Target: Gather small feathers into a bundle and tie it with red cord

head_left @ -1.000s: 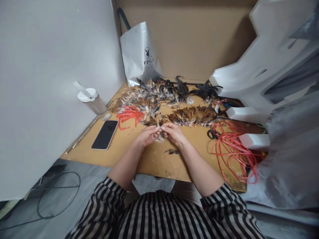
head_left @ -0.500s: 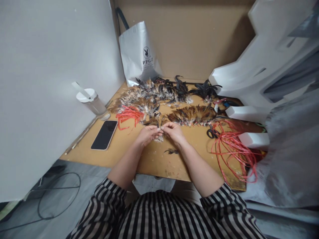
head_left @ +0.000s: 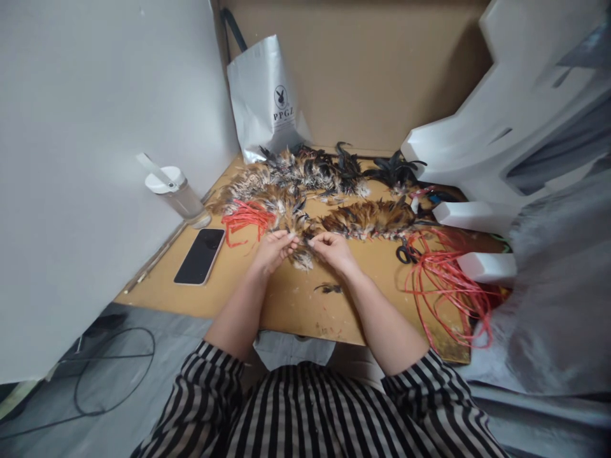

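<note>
Over the middle of the table, my left hand (head_left: pixel 277 250) is closed in a pinch beside brown feathers (head_left: pixel 296 224). Whatever its fingertips hold is too small to make out. A short gap to the right, my right hand (head_left: pixel 333 251) also pinches thumb against forefinger, its fingertips at the edge of the feathers; its hold is likewise unclear. A pale, fluffy feather tuft (head_left: pixel 302 259) lies between the two hands. Just beyond my right hand is a dense row of brown feathers (head_left: pixel 370 219). Closer to me rests a small dark feather (head_left: pixel 329 289).
Further back lie a mottled feather pile (head_left: pixel 305 172) and black feathers (head_left: pixel 395 172). Red strips (head_left: pixel 248 219) sit left, with more red strands (head_left: pixel 443 286) and black-handled scissors (head_left: pixel 407 254) right. A phone (head_left: pixel 200 256), lidded cup (head_left: pixel 176 194) and silver bag (head_left: pixel 265 102) also stand or lie there.
My hands, whose fingertips met over the feathers, have parted. My left hand has moved a little left and up; my right hand stays almost in place, still pinched.
</note>
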